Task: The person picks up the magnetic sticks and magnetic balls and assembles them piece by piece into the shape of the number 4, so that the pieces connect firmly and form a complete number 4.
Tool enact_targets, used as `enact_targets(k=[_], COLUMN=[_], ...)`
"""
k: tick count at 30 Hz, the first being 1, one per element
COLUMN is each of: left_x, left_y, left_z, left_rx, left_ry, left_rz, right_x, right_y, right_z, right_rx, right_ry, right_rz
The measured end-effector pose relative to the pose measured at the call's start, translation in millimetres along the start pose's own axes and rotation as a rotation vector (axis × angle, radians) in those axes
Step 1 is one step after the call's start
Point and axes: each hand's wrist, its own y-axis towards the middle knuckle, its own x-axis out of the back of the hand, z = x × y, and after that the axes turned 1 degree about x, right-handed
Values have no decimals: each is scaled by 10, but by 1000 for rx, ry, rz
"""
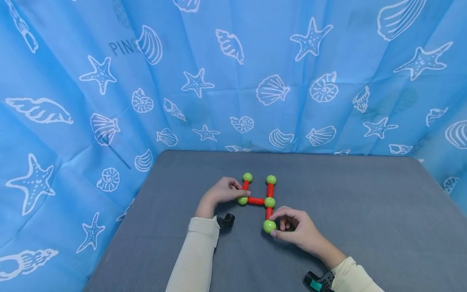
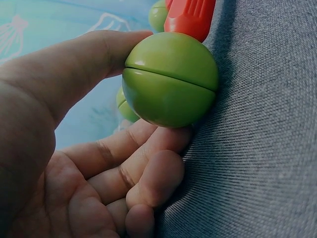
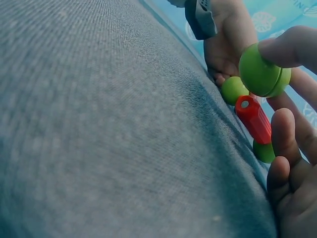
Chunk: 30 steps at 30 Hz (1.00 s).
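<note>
On the grey table lie red rods and green balls of a building toy, set out like a figure 4 in the head view. My left hand [image 1: 224,190] pinches the left corner ball [image 1: 242,200] between thumb and fingers; a red rod [image 2: 190,19] meets that ball. My right hand [image 1: 297,226] holds the nearest ball [image 3: 260,72] between thumb and fingertips. In the right wrist view this ball sits off the end of a red rod [image 3: 255,121], whose silvery tip shows. A crossbar rod [image 1: 256,201] runs to the middle ball [image 1: 269,202].
Two more green balls, the far left one [image 1: 247,177] and the far right one [image 1: 271,179], top the upright rods. A blue curtain [image 1: 233,81] with white sea shells hangs behind the grey table [image 1: 346,202]. Both wrists wear black straps.
</note>
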Motion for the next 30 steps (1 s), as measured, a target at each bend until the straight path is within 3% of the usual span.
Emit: enact_targets(k=[30], left_x=[-7], left_y=[11], left_z=[1], left_rx=[12], left_ry=[-6], left_rz=[3], right_x=[-6], right_y=[20], right_z=[23], right_rx=[7], right_ry=[-64], right_rz=[73])
